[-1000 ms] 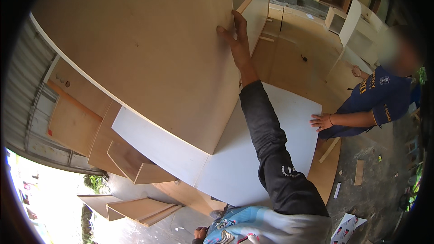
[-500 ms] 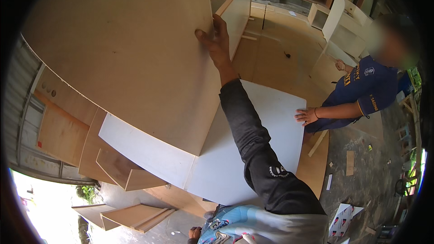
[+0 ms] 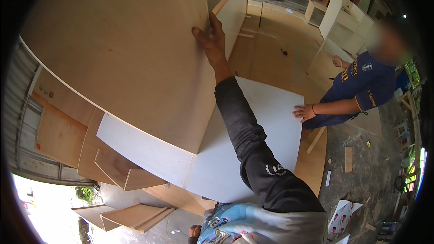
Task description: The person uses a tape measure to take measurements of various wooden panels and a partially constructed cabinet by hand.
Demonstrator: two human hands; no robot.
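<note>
My right hand (image 3: 211, 40) grips the edge of a large plywood panel (image 3: 122, 58), thumb on its broad face and fingers round behind. The panel stands tilted upright, its lower end on a white sheet-topped surface (image 3: 253, 135). Low in the view beside my torso, my left hand (image 3: 195, 231) has its fingers curled; whatever is in them, if anything, does not show. On the far right, a co-worker in a dark blue shirt (image 3: 366, 81) rests one hand (image 3: 304, 113) on the edge of the white surface.
Open plywood boxes (image 3: 129, 169) stand at the left, near wooden panels (image 3: 135, 217) on the ground. Brown boards (image 3: 271, 54) extend beyond the white surface. A white curved cabinet piece (image 3: 341, 22) is behind the co-worker. Offcuts (image 3: 348, 159) lie on the concrete floor.
Almost everything stays in place. The whole view has shifted slightly; my right hand keeps the same hold on the panel, and the co-worker's hand stays at the white surface's edge.
</note>
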